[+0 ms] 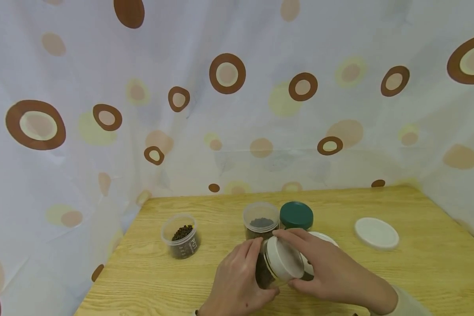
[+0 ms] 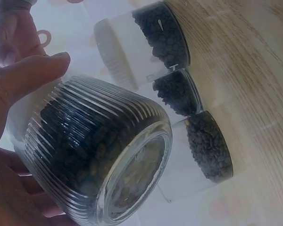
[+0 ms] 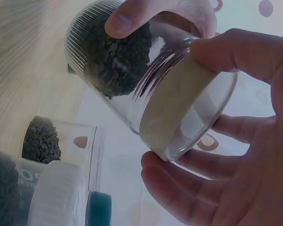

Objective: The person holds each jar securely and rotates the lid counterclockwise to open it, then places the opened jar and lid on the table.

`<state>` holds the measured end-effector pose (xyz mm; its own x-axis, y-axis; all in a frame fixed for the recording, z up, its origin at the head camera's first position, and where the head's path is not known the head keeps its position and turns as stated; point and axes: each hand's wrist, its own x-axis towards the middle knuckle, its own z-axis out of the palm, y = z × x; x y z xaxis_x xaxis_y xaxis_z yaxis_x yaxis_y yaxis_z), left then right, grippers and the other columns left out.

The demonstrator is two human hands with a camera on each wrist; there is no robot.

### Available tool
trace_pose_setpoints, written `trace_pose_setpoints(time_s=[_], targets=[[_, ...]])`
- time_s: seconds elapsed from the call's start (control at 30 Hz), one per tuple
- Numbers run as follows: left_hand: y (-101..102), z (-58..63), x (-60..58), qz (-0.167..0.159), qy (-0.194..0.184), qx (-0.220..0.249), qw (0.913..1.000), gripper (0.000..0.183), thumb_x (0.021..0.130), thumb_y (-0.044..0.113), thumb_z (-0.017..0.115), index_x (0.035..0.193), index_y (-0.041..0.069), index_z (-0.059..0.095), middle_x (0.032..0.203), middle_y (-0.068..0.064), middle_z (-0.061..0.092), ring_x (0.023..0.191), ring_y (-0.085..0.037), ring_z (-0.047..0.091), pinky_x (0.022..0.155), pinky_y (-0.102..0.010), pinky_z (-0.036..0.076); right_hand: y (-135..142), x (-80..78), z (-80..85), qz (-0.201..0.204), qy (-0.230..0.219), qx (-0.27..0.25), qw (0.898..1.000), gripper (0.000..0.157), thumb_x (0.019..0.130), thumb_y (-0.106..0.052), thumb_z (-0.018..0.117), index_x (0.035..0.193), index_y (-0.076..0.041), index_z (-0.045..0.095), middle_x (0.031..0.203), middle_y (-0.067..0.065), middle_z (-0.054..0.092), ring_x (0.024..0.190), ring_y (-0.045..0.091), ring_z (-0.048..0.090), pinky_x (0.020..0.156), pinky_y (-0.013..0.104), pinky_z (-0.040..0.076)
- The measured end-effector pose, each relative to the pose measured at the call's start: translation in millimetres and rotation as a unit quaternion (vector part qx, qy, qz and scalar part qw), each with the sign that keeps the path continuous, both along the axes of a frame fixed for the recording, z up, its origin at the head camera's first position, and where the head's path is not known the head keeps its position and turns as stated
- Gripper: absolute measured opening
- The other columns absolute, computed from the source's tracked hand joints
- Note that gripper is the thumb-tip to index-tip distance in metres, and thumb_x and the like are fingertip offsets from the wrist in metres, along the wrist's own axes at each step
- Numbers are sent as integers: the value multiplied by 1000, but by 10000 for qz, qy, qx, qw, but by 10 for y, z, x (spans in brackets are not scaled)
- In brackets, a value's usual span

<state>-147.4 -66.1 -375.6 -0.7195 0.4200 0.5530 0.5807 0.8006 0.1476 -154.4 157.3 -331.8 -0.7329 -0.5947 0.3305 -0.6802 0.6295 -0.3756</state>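
Observation:
A ribbed glass jar [image 2: 94,146], partly filled with dark pellets or beans, is tilted in both hands above the front middle of the table. My left hand [image 1: 237,276] grips its body, the thumb across the glass in both wrist views. My right hand [image 1: 332,272] holds the white lid [image 1: 285,259] by its rim, thumb on one side and fingers on the other. In the right wrist view the lid sits at the jar's mouth; whether it is tight cannot be seen.
An uncovered plastic tub [image 1: 183,241] of dark pellets stands at the left. Behind the hands are another uncovered tub [image 1: 261,224] and a green-lidded container [image 1: 296,215]. A white-topped container [image 1: 324,237] is partly hidden by my right hand. One white lid [image 1: 377,233] lies at the right.

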Motion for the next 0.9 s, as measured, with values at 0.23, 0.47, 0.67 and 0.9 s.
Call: trace_pose_setpoints(time_s=[0.23, 0.47, 0.67, 0.9], targets=[[-11, -11, 1, -31, -49, 15, 10000, 91, 59, 47, 91, 132, 5, 56, 120, -6, 67, 102, -19, 69, 81, -33, 60, 0, 3, -15, 199, 87, -69, 9997, 88, 76, -22, 82, 152, -28, 37, 143, 2, 51, 108, 17, 63, 73, 24, 53], [-12, -24, -10, -53, 47, 33, 10000, 91, 58, 46, 91, 132, 5, 56, 119, -5, 67, 101, -18, 69, 80, -32, 60, 15, -4, -35, 201, 116, 5, 9997, 95, 75, -26, 85, 154, -27, 32, 145, 5, 50, 111, 19, 64, 77, 27, 55], [-1, -25, -13, -74, 144, 69, 9998, 90, 58, 46, 91, 130, 3, 57, 118, -6, 68, 101, -17, 69, 79, -31, 60, 28, 18, -30, -37, 55, 67, 10000, 95, 80, -54, 77, 156, -25, 29, 149, 4, 48, 119, 21, 63, 87, 37, 57], [-1, -25, -13, -20, 136, 106, 9998, 92, 56, 48, 92, 130, 4, 57, 119, -5, 67, 102, -17, 68, 81, -32, 60, 58, 17, 1, -650, -394, -245, 9968, 69, 93, -53, 62, 151, -23, 39, 133, -3, 59, 103, 11, 65, 76, 27, 54]])
